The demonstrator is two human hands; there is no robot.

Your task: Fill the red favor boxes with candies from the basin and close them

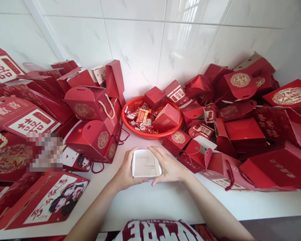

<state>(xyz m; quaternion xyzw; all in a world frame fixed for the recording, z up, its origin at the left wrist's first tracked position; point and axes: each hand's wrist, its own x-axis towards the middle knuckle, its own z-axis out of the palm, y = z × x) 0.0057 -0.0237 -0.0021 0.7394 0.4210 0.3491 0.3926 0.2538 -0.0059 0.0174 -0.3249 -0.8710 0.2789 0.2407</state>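
An open box with a white inside (145, 164) stands upright in front of me, and its overlapping bottom flaps show. My left hand (127, 170) wraps round its left side, thumb along the near edge. On the right side my right hand (167, 165) grips it, fingers at the far corner and thumb near the front corner. Just beyond the box sits a red plastic basket (150, 135) of wrapped sweets (142, 116). Two closed red boxes, one at the back (155, 97) and one at the right (167, 117), rest on the sweets.
Red gift boxes (90, 137) and bags are piled on the left of the white table (150, 204). More red boxes (245, 132) crowd the right, some with rope handles. A tiled wall (135, 47) rises behind. A blurred patch covers part of the left pile.
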